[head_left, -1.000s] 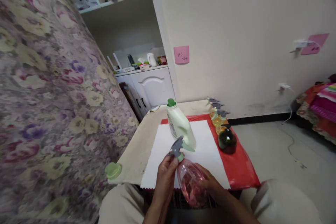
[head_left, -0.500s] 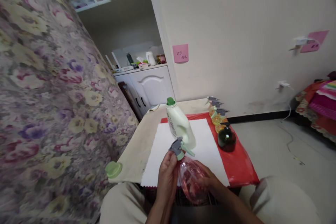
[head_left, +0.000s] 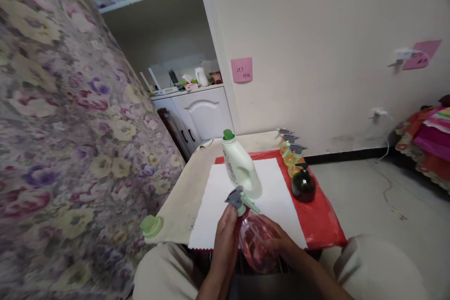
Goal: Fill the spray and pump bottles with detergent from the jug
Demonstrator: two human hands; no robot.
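Observation:
I hold a pink see-through spray bottle (head_left: 256,243) over my lap at the near edge of a small table. My left hand (head_left: 225,234) is closed around its neck, just under the grey and green trigger head (head_left: 238,199). My right hand (head_left: 281,243) wraps the round pink body from the right. Just behind stands a white jug with a green spout (head_left: 240,165) on a white sheet (head_left: 218,206).
A red cloth (head_left: 325,222) lies under the sheet. A dark green bottle (head_left: 303,184) and yellow spray bottles (head_left: 289,152) line its right side. A loose green cap (head_left: 152,225) lies at the table's left corner. A floral bedspread (head_left: 63,140) rises on the left, white cabinets behind.
The pink bottle and both hands have shifted slightly; the trigger head has turned a little. The view has tilted a bit. Nothing was let go.

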